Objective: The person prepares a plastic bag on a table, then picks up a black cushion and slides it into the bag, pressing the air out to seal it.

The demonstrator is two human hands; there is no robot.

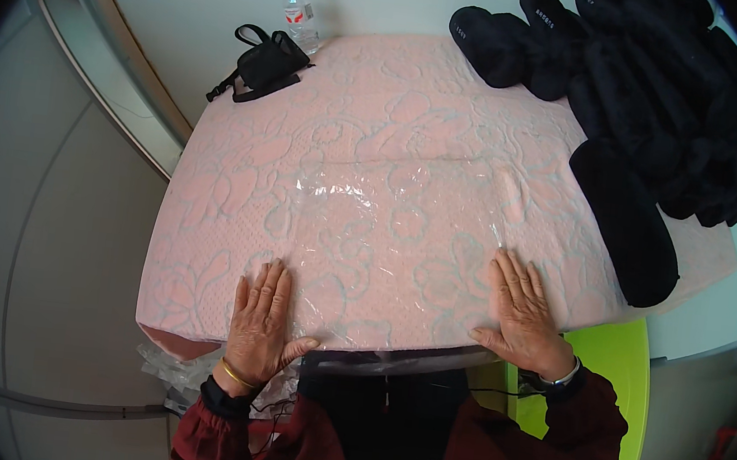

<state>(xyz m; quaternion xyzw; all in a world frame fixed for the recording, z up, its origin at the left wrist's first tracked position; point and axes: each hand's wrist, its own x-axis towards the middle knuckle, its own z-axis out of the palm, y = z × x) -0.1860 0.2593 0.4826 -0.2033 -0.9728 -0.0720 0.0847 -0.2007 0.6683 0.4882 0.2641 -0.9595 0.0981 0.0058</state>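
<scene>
A clear plastic bag (394, 242) lies flat on the pink patterned cloth (220, 177) that covers the table. My left hand (259, 327) rests palm down at the bag's near left edge, its fingers stretched out. On the opposite side my right hand (523, 311) lies flat along the bag's right edge, fingers extended and pointing away from me. Neither hand grips anything. Glossy creases catch the light across the film, mostly toward its upper left. A single black slipper (628, 223) lies on the cloth, beyond my right hand and to its right.
Many black slippers (666, 91) are heaped at the far right. A black pouch with straps (269, 64) and a clear plastic bottle (300, 18) stand at the far left by the wall. A bright green bin (624, 377) is below the table's right edge; crumpled clear plastic (176, 367) hangs below the left.
</scene>
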